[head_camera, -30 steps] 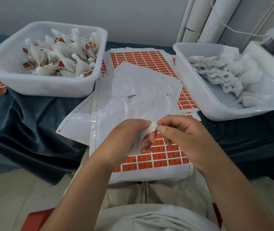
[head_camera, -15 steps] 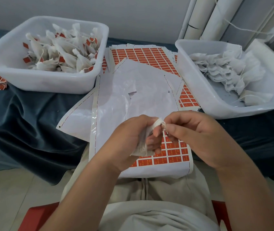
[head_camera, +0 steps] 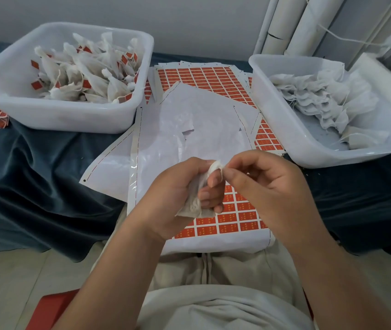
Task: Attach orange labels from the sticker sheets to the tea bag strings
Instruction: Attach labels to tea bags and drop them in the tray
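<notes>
Tea bag (head_camera: 193, 204) in left hand (head_camera: 173, 198); orange labels (head_camera: 229, 221), tiny print unreadable

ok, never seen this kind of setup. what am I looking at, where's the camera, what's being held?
There is no machine here. A person works with two bare hands, filmed by one wide-angle camera worn on the head, looking forward and down. That is why forearms and lap fill the bottom of the picture.

The left hand grips a white tea bag. The right hand pinches the bag's top end with its fingers; whether they have the string is too small to tell.

Under the hands lies a sticker sheet, partly peeled, with rows of orange labels left. On the blue cloth, the left tub holds labelled bags and the right tub holds plain bags.
</notes>
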{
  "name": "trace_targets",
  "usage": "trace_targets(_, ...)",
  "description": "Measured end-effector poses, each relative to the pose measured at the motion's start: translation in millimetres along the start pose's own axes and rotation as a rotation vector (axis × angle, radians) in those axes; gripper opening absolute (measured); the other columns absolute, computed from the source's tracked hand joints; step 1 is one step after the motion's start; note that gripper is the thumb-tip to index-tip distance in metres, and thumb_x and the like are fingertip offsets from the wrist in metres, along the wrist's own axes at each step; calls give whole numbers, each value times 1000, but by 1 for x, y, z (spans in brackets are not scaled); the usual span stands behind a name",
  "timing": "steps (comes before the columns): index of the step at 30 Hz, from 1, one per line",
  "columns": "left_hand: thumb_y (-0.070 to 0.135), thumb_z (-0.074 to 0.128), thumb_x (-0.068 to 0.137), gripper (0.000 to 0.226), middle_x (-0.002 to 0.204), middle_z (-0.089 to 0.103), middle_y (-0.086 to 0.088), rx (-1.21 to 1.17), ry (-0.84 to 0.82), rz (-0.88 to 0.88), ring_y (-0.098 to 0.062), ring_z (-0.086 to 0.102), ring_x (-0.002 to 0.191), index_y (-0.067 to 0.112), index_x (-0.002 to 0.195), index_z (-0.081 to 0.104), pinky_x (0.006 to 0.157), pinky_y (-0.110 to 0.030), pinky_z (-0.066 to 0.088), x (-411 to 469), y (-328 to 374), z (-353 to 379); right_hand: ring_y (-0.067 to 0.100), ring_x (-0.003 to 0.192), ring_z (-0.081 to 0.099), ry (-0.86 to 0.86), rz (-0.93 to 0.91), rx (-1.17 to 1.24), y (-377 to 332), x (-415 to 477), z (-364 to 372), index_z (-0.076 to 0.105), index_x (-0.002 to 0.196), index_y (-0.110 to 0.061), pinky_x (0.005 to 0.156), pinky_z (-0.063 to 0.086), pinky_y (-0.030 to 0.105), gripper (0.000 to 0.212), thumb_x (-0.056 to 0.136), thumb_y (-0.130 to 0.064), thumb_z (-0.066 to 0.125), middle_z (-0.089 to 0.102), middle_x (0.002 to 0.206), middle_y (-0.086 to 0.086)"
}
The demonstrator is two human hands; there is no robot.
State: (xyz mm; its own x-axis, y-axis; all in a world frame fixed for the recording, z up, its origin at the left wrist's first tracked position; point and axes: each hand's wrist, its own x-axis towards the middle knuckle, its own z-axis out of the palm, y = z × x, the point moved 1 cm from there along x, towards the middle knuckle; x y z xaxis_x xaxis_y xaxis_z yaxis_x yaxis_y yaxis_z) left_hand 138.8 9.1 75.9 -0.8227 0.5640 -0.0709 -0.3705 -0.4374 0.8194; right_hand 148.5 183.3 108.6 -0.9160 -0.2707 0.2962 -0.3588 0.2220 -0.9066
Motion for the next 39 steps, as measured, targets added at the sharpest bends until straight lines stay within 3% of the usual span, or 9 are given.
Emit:
trace_targets(3,25,41,100,42,55,43,4,46,33,-7,-12,42,52,20,63,59,68,-29,49,0,-1,-5,9,90,69,50,-138,-264,-3,0,2,69,91,-35,76,50,11,17,96,-19,70,72,90,-15)
trace_targets(9,25,35,110,79,39,43,1,521,452,-259,-10,44,34,19,33,49,66,-30,50,23,-12,-18,3,88,66,52,-209,-463,-7,0,0,68,91,-36,76,47,8,15,96,-22,69,68,86,-25)
trace_targets(13,32,40,105,64,46,48,-1,464,389,-215,-13,48,40,22,43,52,79,-43,46,23,-12,-20,8,79,74,-121,128,-108,5,3,-9,75,91,-34,70,57,17,15,99,-39,64,76,86,-10)
trace_targets(16,30,43,99,50,48,46,3,187,103,-145,-11,43,43,22,51,56,67,-33,46,14,-6,-8,10,76,63,-308,301,301,13,5,-14,79,97,-23,76,53,24,21,94,-42,71,71,83,6)
trace_targets(18,30,42,100,47,51,45,4,130,36,-105,-11,42,47,22,55,56,66,-29,45,7,-4,0,13,77,56,-335,343,403,17,7,-15,79,97,-19,78,51,27,23,90,-41,75,63,80,7)
trace_targets(22,35,46,97,43,54,45,1,218,140,-69,-13,43,52,20,58,55,76,-41,42,2,-6,3,19,77,59,-307,297,156,14,7,-19,78,92,-24,80,54,33,26,93,-45,63,68,88,20)
trace_targets(25,37,46,96,42,55,48,1,222,165,-67,-12,47,52,20,59,56,80,-43,42,2,-6,2,24,76,68,-275,217,3,3,4,-19,76,89,-34,70,58,32,22,92,-49,60,71,82,6)
trace_targets(33,24,39,101,46,53,43,4,97,134,66,-11,42,51,22,59,59,68,-31,49,2,-3,6,6,91,67,-70,-83,-321,-8,-1,-7,66,94,-36,76,48,11,9,97,-27,66,69,93,-18)
trace_targets(39,29,43,95,40,52,42,3,99,154,51,-11,43,51,21,59,58,67,-30,49,2,-1,7,12,90,70,-137,-2,-217,-7,-1,-6,71,92,-31,76,54,18,14,99,-19,72,73,91,-14)
